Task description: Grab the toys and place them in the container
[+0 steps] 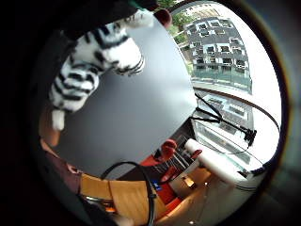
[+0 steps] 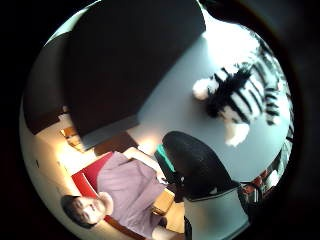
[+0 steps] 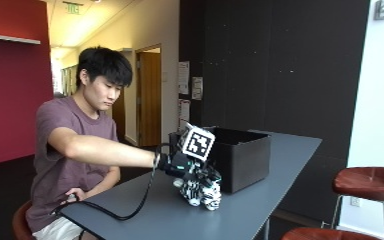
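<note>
Outside view shows the person seated at the grey table [image 3: 258, 210], with the gloved right hand [image 3: 175, 165] reaching forward and resting on top of the striped zebra toy [image 3: 202, 190]. The toy stands on the table, just beside the near wall of the black container [image 3: 245, 155]. Whether the fingers are curled around the toy or only lie on it, I cannot tell, because the hand hides them. In the two palm views the toy [image 1: 89, 61] [image 2: 245, 95] appears at the side and the table surface fills the middle.

To do this step well, I think the hand should take the toy around its body, not by a leg or the tail, so it does not swing. Then lift it higher than the container rim before moving across, and release it only when it is well inside the opening.
</note>
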Demonstrator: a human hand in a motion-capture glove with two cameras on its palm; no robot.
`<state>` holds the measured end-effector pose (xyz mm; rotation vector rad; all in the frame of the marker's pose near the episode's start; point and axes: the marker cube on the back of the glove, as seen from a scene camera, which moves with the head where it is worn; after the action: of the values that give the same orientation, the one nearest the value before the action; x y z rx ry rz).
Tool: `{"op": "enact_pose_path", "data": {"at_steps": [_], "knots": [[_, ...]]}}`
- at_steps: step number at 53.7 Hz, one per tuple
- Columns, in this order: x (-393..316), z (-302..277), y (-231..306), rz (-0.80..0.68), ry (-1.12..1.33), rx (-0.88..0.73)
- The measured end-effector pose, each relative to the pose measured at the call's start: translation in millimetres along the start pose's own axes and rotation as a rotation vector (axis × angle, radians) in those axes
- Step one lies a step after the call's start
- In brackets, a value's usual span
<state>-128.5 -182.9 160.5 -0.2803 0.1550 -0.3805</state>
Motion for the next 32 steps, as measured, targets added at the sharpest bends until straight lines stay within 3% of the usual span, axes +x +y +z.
{"op": "enact_pose_path", "data": {"at_steps": [10, 32], "knots": [[29.2, 52.8, -34.1, -0.046, 0.045, 0.016], [66.8, 45.8, -76.2, -0.074, -0.140, 0.163]]}}
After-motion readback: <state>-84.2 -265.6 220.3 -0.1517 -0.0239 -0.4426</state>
